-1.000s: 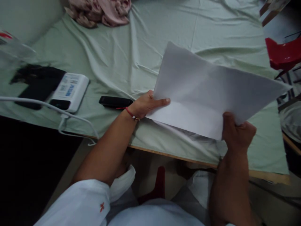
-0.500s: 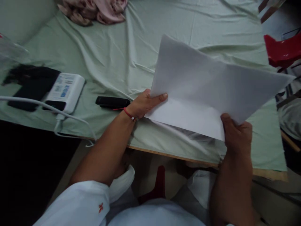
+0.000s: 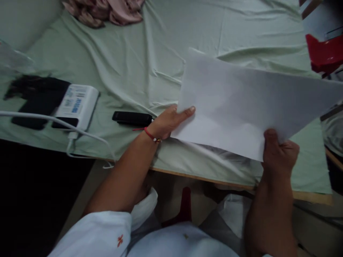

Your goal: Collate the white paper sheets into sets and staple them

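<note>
Far left: a dark object [image 3: 29,103], blurred, lies on the green sheet [image 3: 134,53]; against it sits a white power bank [image 3: 76,105], with a white cable [image 3: 53,123] trailing off the near edge; a crumpled pink cloth [image 3: 107,10] lies at the far side. Centre left: a small black device [image 3: 131,117] lies flat, just beside the left hand [image 3: 167,121]; the wrist carries a red thread [image 3: 150,135]. The left hand pinches the left edge of the paper [image 3: 241,103], thumb flat on top, other fingers hidden beneath. The paper is held tilted above the green sheet, near the wooden edge [image 3: 200,177]; a paler band along its near side may be a fold or a second leaf; cannot tell. Right: the right hand [image 3: 280,153] grips the near right corner, thumb pressed on top, fingers curled behind. Far right: a red object [image 3: 324,53], apart from the paper.

Risks noted: both grips sit at the margins, so the wide unsupported span could sag or crease; a hard thumb could dent the corner; the overhanging cable could snag a sleeve and drag the power bank off.
</note>
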Motion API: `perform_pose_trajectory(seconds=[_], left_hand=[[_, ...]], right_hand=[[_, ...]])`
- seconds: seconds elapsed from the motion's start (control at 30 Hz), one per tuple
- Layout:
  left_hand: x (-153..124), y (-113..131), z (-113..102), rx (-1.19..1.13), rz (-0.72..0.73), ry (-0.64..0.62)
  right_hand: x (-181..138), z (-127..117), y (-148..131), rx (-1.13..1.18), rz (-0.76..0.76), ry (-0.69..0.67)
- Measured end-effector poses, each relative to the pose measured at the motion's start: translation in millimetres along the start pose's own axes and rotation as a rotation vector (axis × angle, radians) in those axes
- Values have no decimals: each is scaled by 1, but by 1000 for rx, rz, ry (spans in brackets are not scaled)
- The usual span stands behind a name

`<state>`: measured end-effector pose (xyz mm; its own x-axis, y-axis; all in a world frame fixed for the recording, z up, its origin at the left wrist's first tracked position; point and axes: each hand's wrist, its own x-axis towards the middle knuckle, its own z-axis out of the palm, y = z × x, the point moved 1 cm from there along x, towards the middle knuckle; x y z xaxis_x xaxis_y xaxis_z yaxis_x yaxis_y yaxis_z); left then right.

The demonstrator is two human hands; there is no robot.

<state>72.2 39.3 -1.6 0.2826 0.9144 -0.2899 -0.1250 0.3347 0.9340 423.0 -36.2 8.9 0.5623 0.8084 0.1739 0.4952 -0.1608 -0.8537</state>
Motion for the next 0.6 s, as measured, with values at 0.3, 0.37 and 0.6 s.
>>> perform_pose_trajectory(seconds=[0.3,0.37,0.6], left_hand=[[-5,4,-7,76,-34,53],[-5,8,-4,59,-74,77],[-4,11,-1,-26,-65,30]], right_hand=[[-3,13,-7,202,187,-41],[-4,13,-7,214,220,-46],[-4,9,-3,200,311,-113]])
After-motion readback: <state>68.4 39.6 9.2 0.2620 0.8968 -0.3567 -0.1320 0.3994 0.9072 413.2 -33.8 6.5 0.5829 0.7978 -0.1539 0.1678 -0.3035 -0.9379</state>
